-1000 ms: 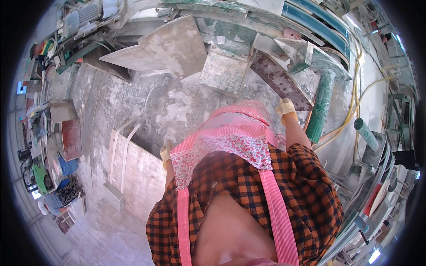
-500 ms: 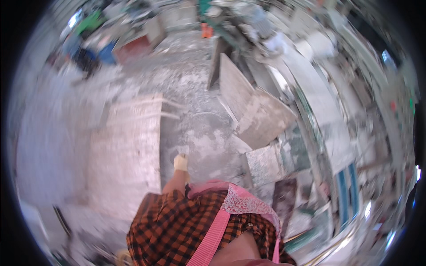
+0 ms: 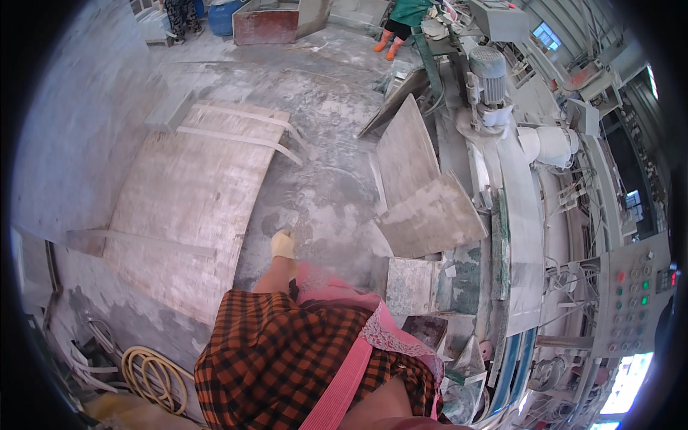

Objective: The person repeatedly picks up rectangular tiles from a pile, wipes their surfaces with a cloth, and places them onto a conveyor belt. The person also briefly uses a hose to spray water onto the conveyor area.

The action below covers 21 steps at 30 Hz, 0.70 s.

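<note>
My left hand (image 3: pixel 284 244), in a cream glove, hangs ahead of my body above the stained wet floor (image 3: pixel 322 215). Its fingers look curled into a fist, and nothing shows between them. The bare forearm comes out of an orange-and-black checked sleeve (image 3: pixel 258 322), beside a pink apron (image 3: pixel 337 287). Nearest on the left is a large pale board (image 3: pixel 186 208) with light strips across it. To the right, slabs or boards (image 3: pixel 430 215) lean against a machine. My right hand is outside the view.
A long machine with a motor (image 3: pixel 489 75) runs down the right side, near a control panel (image 3: pixel 634 297) with buttons. A coiled hose (image 3: pixel 154 380) lies at lower left. A person in orange boots (image 3: pixel 387 43) stands far ahead, near a reddish bin (image 3: pixel 265 27); another person's legs (image 3: pixel 183 16) show farther left.
The view has turned, and the far scene has shifted right. The picture is sharper, and the hose and control panel now show. My left hand stays low and closed.
</note>
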Tool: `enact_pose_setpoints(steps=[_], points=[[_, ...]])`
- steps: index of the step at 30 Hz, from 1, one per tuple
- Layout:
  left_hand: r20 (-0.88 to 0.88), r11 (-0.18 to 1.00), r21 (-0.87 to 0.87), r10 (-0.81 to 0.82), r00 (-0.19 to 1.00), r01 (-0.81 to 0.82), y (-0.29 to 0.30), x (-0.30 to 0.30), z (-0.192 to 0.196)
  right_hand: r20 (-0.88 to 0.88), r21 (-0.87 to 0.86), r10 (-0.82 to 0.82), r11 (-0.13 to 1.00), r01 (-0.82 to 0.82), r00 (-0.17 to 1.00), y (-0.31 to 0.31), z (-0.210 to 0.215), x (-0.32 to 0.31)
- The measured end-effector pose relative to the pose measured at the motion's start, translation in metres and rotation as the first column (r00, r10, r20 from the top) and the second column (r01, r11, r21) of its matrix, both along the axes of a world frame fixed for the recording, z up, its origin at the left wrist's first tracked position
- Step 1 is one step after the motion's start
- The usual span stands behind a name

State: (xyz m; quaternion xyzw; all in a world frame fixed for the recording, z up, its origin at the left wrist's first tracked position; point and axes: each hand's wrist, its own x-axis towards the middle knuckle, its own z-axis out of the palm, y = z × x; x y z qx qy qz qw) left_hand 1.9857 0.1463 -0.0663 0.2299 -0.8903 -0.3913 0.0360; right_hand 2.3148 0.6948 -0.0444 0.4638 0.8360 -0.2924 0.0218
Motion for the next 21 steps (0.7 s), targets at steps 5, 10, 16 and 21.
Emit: enact_pose_setpoints(steps=[5,10,16,21], points=[[0.044,0.996,-0.029,0.082,0.996,-0.081,-0.055,0.014,-0.008,-0.105,-0.236,0.028,0.97,-0.053,0.994,-0.034,0.018,-0.014],[0.033,0.99,-0.052,0.13,0.991,-0.128,-0.075,0.009,-0.013,-0.228,-0.24,-0.072,0.971,0.016,0.971,-0.064,0.023,-0.016],[-0.007,0.994,0.035,0.1,0.995,-0.1,-0.07,-0.015,-0.013,-0.09,-0.222,-0.081,0.973,0.059,0.993,-0.079,0.031,-0.006],[0.038,0.995,0.091,0.041,0.998,-0.044,-0.052,-0.028,-0.002,-0.177,-0.21,-0.047,0.978,0.009,0.983,-0.071,0.023,0.004]])
